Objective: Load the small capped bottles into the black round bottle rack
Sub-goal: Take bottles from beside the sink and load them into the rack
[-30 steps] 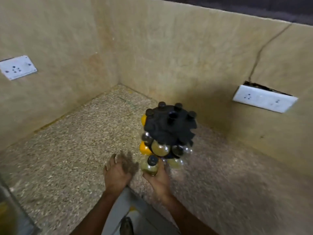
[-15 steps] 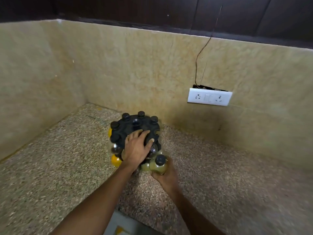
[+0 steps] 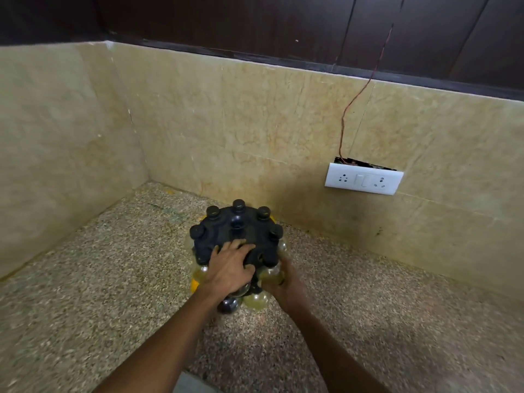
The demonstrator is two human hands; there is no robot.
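The black round bottle rack [image 3: 224, 236] stands on a speckled stone counter near the corner of two walls. Several small bottles with black caps sit in its rim, and more hang in a lower tier. My left hand [image 3: 231, 269] lies flat on the rack's top near its front edge, fingers spread. My right hand [image 3: 286, 287] is at the rack's right front, wrapped around a small bottle of yellowish liquid [image 3: 272, 275] pressed against the rack's rim. Whether that bottle sits in a slot I cannot tell.
The speckled counter [image 3: 99, 293] runs left and right of the rack. Beige stone walls [image 3: 226, 123] close it in behind and on the left. A white socket plate [image 3: 364, 178] with a thin red wire [image 3: 357, 97] above it is on the back wall to the right.
My left hand rose from the counter onto the rack's top. My right hand carried its bottle up against the rack's right front. The view swung right and closer.
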